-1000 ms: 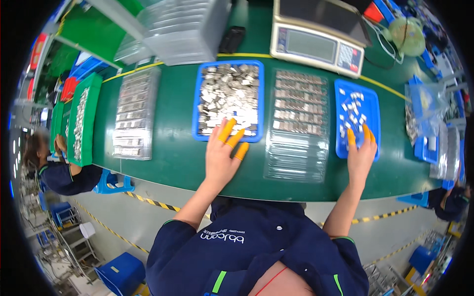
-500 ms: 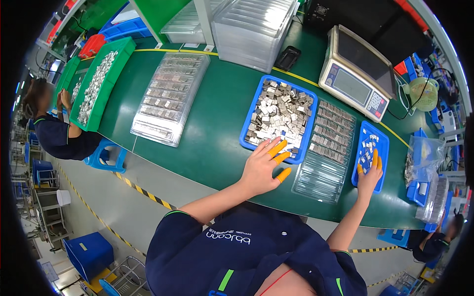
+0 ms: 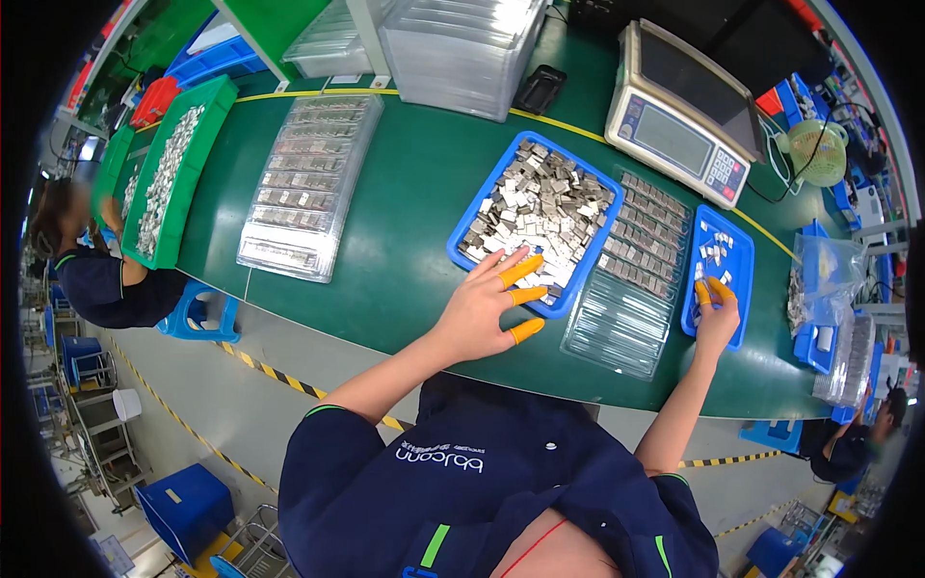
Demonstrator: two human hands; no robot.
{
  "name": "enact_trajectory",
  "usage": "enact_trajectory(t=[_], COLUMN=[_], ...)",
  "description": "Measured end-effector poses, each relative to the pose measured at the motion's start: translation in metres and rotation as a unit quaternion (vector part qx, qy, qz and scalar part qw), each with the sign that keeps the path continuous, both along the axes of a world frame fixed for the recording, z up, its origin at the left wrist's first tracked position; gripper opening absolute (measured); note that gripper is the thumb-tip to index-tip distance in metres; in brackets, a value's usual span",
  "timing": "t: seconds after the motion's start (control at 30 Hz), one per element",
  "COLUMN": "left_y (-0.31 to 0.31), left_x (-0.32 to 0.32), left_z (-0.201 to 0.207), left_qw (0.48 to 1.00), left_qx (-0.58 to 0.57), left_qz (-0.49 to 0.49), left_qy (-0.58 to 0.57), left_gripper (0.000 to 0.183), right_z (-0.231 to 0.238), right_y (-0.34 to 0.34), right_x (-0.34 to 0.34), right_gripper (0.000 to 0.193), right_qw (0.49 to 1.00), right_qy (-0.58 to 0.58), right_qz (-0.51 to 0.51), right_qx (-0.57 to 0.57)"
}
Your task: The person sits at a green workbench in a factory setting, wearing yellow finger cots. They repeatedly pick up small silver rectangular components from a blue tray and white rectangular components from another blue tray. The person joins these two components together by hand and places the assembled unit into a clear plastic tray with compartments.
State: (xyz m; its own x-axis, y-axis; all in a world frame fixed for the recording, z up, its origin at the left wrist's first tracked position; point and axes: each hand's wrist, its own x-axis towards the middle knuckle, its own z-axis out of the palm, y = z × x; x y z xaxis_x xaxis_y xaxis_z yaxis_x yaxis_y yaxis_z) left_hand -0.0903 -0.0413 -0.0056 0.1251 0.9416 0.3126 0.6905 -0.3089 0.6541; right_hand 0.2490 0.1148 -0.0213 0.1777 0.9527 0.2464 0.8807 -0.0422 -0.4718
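Larger blue tray (image 3: 594,247) turned askew, left hand (image 3: 479,316) at its rim

Count them live: one left hand (image 3: 474,320), three yellow finger cots (image 3: 521,272) on it, one right hand (image 3: 719,321), two blue trays (image 3: 740,262) close by, one digital scale (image 3: 672,146), two co-workers (image 3: 116,289)!

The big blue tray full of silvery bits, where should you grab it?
Probably the raised rim of the big blue tray, midway along its left long side, coming from the left. The green table shows alongside there, while the clear tray lies close beside its right side. It's heaped with silvery bits, so it may be best kept level.
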Motion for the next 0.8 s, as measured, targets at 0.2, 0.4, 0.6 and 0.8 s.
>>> enact_trajectory(t=[0.2,0.4,0.6,0.8], left_y=[0.006,0.012,0.023,0.025], left_x=[0.008,0.016,0.026,0.043], left_z=[-0.016,-0.016,-0.014,0.002], left_qw=[0.997,0.995,0.989,0.991], left_qx=[0.039,0.031,0.041,0.015], left_qz=[0.049,0.065,0.106,-0.036], left_qy=[0.05,0.064,0.092,0.125], left_gripper=[0.035,0.036,0.033,0.069], right_z=[-0.015,-0.004,-0.003,-0.017], right_y=[0.01,0.008,0.005,0.008], right_x=[0.013,0.012,0.015,0.021], right_gripper=[0.021,0.02,0.02,0.022], right_qw=[0.998,0.997,0.999,0.999], right_qy=[0.04,0.058,0.038,0.036], right_qz=[0.033,0.046,0.024,-0.032], right_qx=[0.037,0.002,-0.006,0.005])
